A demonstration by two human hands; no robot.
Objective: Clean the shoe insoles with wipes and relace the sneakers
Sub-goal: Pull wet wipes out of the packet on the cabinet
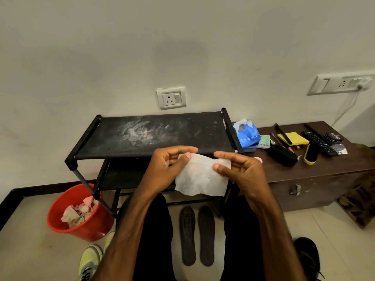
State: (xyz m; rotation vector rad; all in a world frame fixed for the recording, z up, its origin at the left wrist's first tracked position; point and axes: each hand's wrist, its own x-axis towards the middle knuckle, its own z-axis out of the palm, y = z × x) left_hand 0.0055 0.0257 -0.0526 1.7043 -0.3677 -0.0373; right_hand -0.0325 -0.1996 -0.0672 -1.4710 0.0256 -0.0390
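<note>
Two bare forearms (129,230) up from the bottom edge, over knees in black trousers. Raised just in front of the black shoe rack (203,134), left hand (168,167) and right hand (239,169), each grip a thumb-and-forefinger pinch on an upper corner of one white wipe (200,179), other fingers loosely curled. Stretched open between the two pinches, lower edge hanging free.

Likely feather-light, limp and damp, easy to bunch or tear. Best opened by the corners, then folded into a pad under the fingertips for rubbing.

On the floor before the rack, between the knees, two dark insoles (187,236) side by side, apart from both hands. Probably thin and bendy, best steadied at the heel.

Left of the rack, a red bucket (97,226) of crumpled wipes (77,213) and yellow-green sneakers (91,258). Right of the rack, a low brown counter (324,165) with a blue wipe pack (246,134), brushes (283,153) and a remote (319,142).

Pale dust smeared across the rack's top. Light tiled floor (30,240); behind the rack, a plain wall with a socket (171,97).
</note>
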